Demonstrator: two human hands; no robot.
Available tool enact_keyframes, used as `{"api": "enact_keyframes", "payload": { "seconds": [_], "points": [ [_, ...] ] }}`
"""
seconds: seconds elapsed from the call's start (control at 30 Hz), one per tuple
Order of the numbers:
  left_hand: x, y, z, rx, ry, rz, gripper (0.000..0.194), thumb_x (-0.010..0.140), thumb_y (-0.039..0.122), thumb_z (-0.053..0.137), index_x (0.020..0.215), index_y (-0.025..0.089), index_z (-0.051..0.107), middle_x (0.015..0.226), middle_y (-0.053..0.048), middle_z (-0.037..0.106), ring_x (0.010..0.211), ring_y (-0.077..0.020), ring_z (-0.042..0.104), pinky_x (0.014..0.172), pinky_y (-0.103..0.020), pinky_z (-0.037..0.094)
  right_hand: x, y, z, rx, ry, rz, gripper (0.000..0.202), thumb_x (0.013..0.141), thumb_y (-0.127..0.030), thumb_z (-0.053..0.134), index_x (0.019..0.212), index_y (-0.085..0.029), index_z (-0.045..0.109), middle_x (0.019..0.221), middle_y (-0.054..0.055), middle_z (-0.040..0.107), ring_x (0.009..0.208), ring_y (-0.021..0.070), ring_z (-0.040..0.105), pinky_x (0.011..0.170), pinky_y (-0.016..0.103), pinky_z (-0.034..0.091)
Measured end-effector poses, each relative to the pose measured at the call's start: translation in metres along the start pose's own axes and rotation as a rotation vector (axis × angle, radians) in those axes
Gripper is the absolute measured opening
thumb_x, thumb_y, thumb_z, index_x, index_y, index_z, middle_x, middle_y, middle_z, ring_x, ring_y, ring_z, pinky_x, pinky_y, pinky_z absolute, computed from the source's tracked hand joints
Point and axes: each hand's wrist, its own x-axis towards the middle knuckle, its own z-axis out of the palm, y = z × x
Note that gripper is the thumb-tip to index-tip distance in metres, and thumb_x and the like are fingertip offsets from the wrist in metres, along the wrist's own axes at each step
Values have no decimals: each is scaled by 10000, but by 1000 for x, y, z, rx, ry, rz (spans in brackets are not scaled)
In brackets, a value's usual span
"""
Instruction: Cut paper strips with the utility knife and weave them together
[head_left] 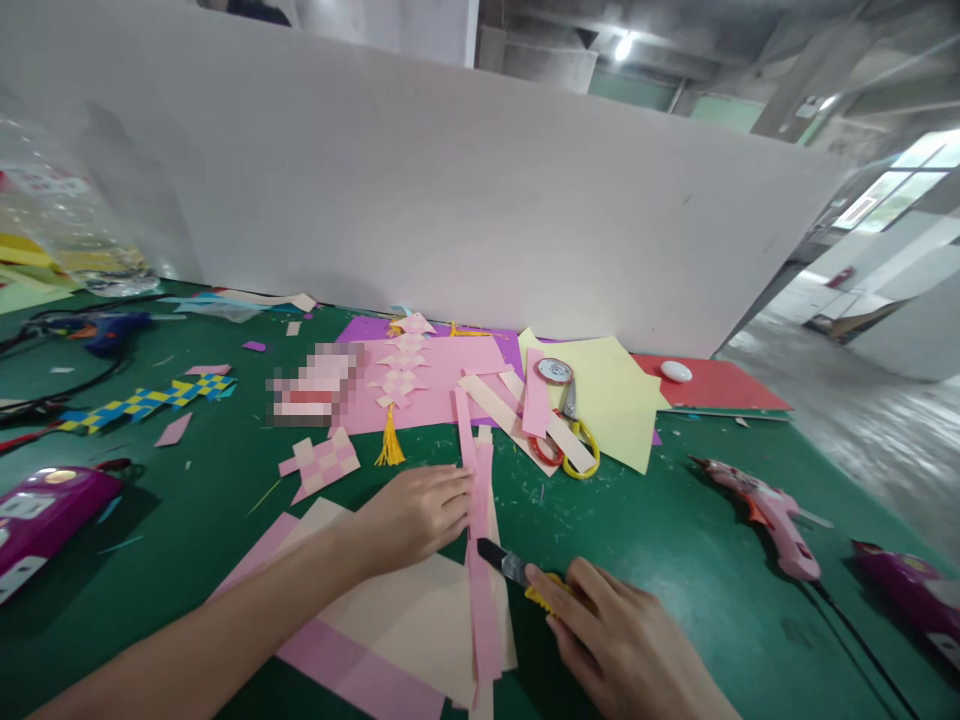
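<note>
Some pink paper strips (486, 600) lay beneath the left fingers (450, 493), flat and unclenched; the right fingers (551, 590) gripped a utility knife (515, 569) alongside. Light and bendable, the strips probably suited gentle edge holds.

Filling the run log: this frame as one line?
left hand: resting on paper strips; right hand: holding knife, blade tip at strips; glue gun: on table, right

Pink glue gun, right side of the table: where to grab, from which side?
Probably the handle, from the near side: the pink glue gun lies with its nozzle pointing away and left, handle towards the wearer. Avoid the cord at the handle's end. The right hand currently holds a cutter.
</note>
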Motion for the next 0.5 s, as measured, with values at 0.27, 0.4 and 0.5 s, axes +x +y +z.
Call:
{"api": "enact_keyframes", "payload": {
  "seconds": [0.27, 0.4, 0.5],
  "points": [
    [2, 8, -2, -13, 24, -73, 262, 909, 231, 430, 1006, 100, 635, 1109, -132, 659, 1092, -241, 585, 921, -381, 495, 3, -14, 8, -132, 57, -33, 389, 837, -182, 422, 1206, -154, 541, 797, 46, 600, 492, 115, 583, 369, 208, 389],
    [3, 7, -2, -11, 31, -75, 259, 906, 219, 425, 996, 104, 640, 1108, -133, 662, 1090, -233, 589, 921, -370, 496, 1, -14, 9, -119, 59, -21, 387, 836, -177, 415, 1202, -158, 541, 796, 44, 602, 483, 116, 584, 359, 210, 385],
    [3, 7, -1, -22, 22, -77, 259, 906, 219, 428, 1013, 109, 637, 1128, -125, 655, 1089, -234, 590, 913, -376, 501, -2, -13, 10, -109, 53, -7, 386, 842, -178, 417, 1209, -163, 535, 809, 46, 603, 480, 112, 583, 361, 206, 387]
  ]
}}
